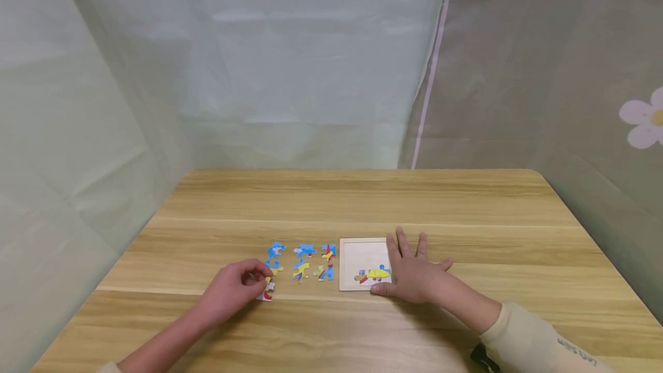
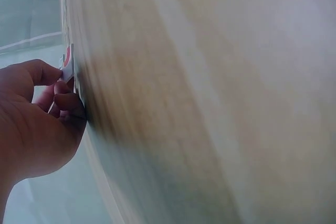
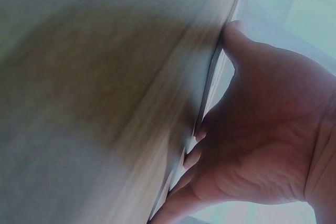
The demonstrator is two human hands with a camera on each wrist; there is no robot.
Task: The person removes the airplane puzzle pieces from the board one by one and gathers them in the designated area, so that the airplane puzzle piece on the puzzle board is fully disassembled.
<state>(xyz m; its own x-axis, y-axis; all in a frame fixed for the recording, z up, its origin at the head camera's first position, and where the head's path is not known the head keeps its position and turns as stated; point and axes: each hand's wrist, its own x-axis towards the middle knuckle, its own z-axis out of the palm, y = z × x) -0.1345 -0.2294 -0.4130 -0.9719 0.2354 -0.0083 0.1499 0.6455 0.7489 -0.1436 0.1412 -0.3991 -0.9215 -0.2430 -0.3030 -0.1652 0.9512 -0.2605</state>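
My left hand (image 1: 233,288) pinches a jigsaw piece (image 1: 267,296) with red, white and yellow on it, at the near left corner of the loose pieces. In the left wrist view this piece (image 2: 69,69) stands on edge between thumb and fingers, close to the tabletop. My right hand (image 1: 416,275), fingers spread, rests over the right side of a pale wooden puzzle tray (image 1: 342,263). Its thumb lies on the tray's near rim. Inside the tray, along the bottom, are joined pieces (image 1: 377,274) with a yellow shape; the hand hides their right end.
Several loose blue, yellow and red jigsaw pieces (image 1: 301,270) lie in rough rows left of the tray. All sit on a wood-grain table (image 1: 362,200). Fabric curtains (image 1: 311,73) hang behind and beside it. A small black object (image 1: 484,357) is by the right sleeve.
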